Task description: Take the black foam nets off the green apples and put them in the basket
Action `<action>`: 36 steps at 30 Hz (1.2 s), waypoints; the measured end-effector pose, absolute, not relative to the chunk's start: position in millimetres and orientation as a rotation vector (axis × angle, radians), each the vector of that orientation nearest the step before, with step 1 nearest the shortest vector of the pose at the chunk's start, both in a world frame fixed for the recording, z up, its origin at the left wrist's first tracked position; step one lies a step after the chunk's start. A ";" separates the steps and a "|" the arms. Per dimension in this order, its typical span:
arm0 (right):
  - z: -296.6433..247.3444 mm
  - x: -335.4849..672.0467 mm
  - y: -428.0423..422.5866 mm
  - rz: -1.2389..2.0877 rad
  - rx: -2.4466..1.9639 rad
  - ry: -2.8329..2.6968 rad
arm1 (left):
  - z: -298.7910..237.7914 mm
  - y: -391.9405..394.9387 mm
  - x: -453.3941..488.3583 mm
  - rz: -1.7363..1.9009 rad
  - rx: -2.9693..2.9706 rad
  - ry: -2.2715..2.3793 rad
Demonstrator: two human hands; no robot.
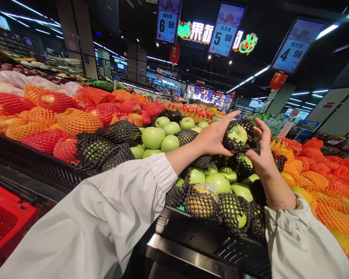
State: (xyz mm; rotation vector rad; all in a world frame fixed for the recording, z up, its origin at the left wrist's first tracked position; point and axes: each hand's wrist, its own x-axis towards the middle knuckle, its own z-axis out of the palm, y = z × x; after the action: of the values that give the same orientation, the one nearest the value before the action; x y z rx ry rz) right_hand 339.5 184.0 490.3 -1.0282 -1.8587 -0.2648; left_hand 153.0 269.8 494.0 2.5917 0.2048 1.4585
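The black display tray (189,229) runs across the middle, its front edge nearest the wearer. Beyond its right edge lies a heap of fruit in orange and red nets (334,186); a similar pile of red and orange netted fruit (80,121) fills the space past its left edge. Pale sleeves (99,217) with gathered cuffs cover both forearms. A red basket (8,209) sits low on the left, partly cut off. Three price signs hang overhead, the middle one (226,31) reading 5.98. Inside the tray, loose green apples (153,137) are heaped toward the back left and the centre, while apples in black nets (234,211) line the front edge.

The left hand (214,137) is clamped on a netted green apple (237,134) from its left side, thumb below and fingers above. The right hand (263,153) is at the opposite side, thumb and fingers parted at the net's edge; whether they pinch it I cannot tell. This apple is raised above the tray's right half, well behind the front edge, bare green skin showing through the black net's opening.
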 end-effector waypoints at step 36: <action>486.8 338.4 186.7 -0.464 -1.533 -2.016 | 506.2 270.8 142.4 1.427 2.567 0.935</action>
State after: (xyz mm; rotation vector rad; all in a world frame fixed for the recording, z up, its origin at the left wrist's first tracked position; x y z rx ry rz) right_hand 338.4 186.7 486.8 -1.5328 -2.0163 -0.4637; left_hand 142.4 270.8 506.2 2.5670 0.9349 1.4273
